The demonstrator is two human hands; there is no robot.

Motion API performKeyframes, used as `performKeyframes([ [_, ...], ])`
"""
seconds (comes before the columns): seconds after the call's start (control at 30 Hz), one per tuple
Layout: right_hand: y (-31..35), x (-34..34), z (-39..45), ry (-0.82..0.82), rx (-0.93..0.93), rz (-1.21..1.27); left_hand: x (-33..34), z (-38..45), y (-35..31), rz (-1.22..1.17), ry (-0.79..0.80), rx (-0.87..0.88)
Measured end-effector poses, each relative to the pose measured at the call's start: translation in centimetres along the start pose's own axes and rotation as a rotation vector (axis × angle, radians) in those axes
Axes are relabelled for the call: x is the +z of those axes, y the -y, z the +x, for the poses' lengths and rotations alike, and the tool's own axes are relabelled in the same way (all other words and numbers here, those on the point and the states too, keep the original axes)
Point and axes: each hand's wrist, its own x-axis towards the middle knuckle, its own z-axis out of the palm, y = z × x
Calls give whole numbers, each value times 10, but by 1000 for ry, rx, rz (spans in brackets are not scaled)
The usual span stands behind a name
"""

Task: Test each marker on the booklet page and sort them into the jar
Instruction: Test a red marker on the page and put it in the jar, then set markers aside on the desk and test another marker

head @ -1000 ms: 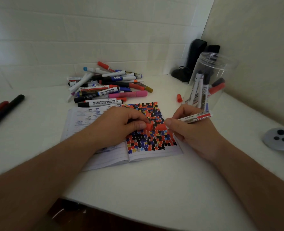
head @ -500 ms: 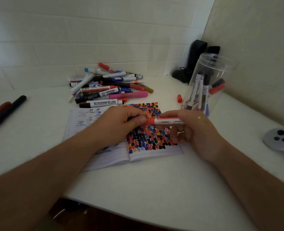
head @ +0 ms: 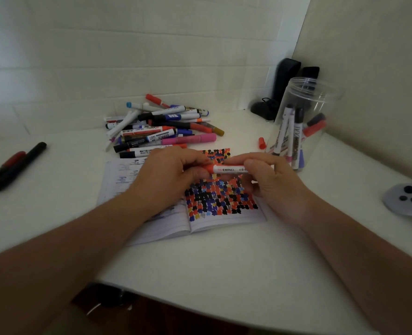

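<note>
A white marker with an orange cap (head: 226, 169) lies level between both hands, just above the open booklet (head: 214, 201). My left hand (head: 168, 177) pinches the orange cap end. My right hand (head: 270, 180) grips the white barrel. The booklet's right page is covered with orange, black and blue test marks. A clear plastic jar (head: 304, 122) stands open to the right of the booklet with several markers upright inside. A pile of markers (head: 161, 129) lies behind the booklet.
A loose orange cap (head: 262, 142) lies left of the jar's base. Red and black markers (head: 14, 163) lie at the far left. A grey controller (head: 407, 199) sits at the right edge. Black objects (head: 284, 88) stand in the corner. The table's front edge curves below my arms.
The cap and marker, apart one second ago, are now joined. My right hand turned the marker level and both hands lifted slightly over the page.
</note>
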Motion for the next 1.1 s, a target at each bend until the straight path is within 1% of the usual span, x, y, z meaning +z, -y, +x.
performKeyframes([
  [0.07,-1,-1,-1,-9,-13,-28,2,0,0,79,31,66],
  [0.2,2,7,-5,-85,-77,-86,7,1,-1,277,119,220],
  [0.3,0,11,-5,-132,-60,-108,2,1,-3,324,103,254],
  [0.37,-3,11,-5,-124,-70,-185,-7,-2,-1,313,66,245],
  [0.47,-7,14,-7,-142,-142,-347,-40,-8,10,302,-57,83],
  [0.53,-8,16,-7,-183,-190,-461,-75,-15,24,357,-136,-55],
  [0.67,-10,16,-4,-240,-192,-482,-153,-45,69,361,-263,-411],
  [0.77,-13,18,-1,-230,-205,-510,-198,-73,108,535,-228,-620],
  [0.83,-13,19,0,-206,-215,-519,-216,-90,128,653,-190,-709],
  [0.9,-13,20,1,-187,-220,-532,-223,-103,144,714,-146,-778],
  [1.0,-15,19,3,-182,-231,-537,-220,-116,158,706,-66,-864],
  [1.1,-17,17,3,-165,-251,-556,-213,-116,162,657,-81,-873],
])
